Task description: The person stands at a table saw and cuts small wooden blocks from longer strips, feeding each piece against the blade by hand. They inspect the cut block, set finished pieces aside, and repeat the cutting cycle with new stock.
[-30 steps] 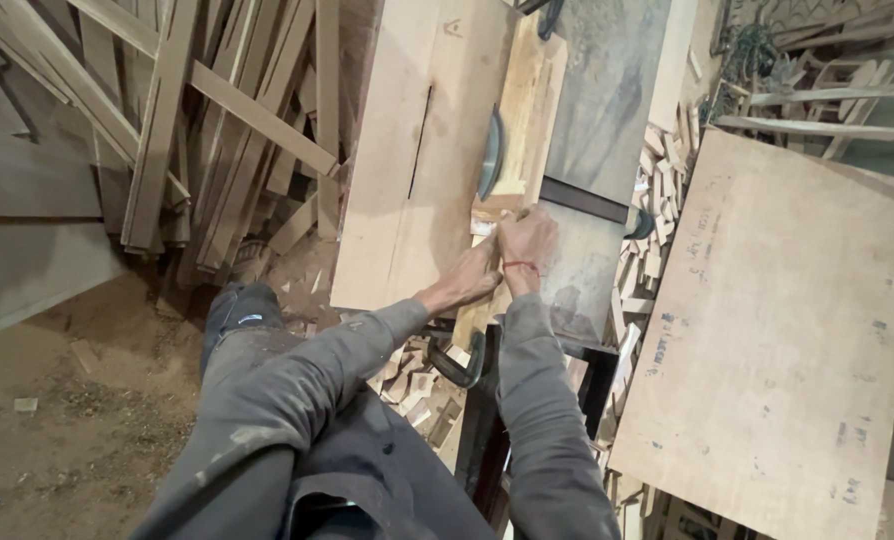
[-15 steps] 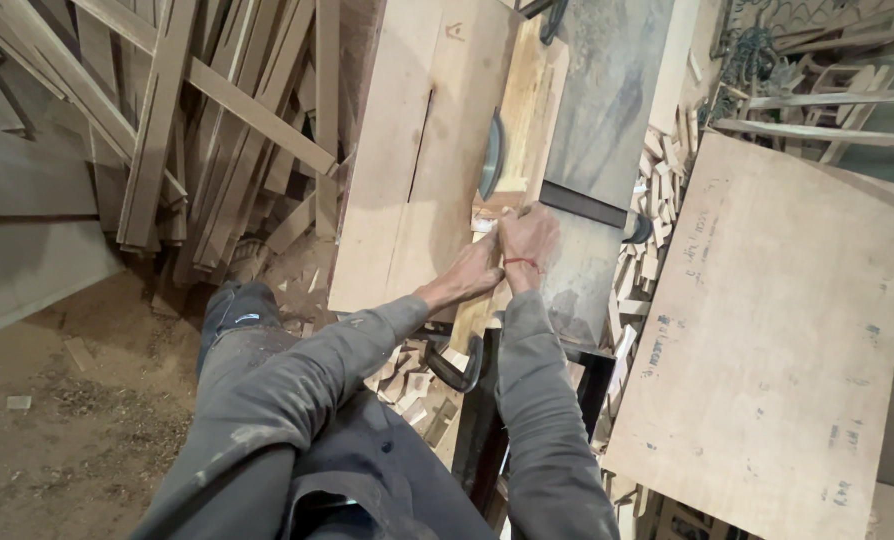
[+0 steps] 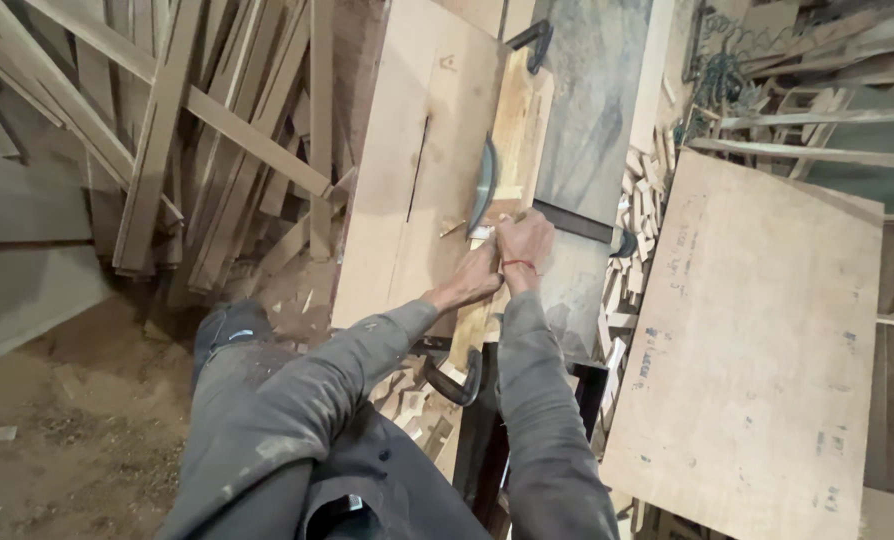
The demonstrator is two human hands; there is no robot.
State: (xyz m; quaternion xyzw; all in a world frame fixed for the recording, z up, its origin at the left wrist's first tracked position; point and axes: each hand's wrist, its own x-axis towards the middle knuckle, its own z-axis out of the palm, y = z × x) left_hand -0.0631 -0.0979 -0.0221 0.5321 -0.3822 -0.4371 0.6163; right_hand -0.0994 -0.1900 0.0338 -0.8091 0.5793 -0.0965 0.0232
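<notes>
Both my hands meet on a saw table (image 3: 397, 230) of pale plywood, just in front of the round saw blade (image 3: 483, 185) that stands up through it. My left hand (image 3: 475, 278) and my right hand (image 3: 527, 240) are closed together on a small wood piece (image 3: 481, 232) whose tip lies at the blade's near edge. A red thread circles my right wrist. A long wooden fence board (image 3: 523, 125) runs along the right side of the blade. A tiny wood chip (image 3: 452, 229) lies on the table left of my hands.
Long wooden slats (image 3: 167, 130) lean in a heap at the left. A large plywood sheet (image 3: 757, 340) lies at the right, with small offcut blocks (image 3: 632, 230) piled between it and the saw. Black clamps (image 3: 457, 375) sit at the table's near edge. Sawdust covers the floor (image 3: 57, 410).
My hands have edged a little forward with the small wood piece, closer to the blade. Nothing else has moved.
</notes>
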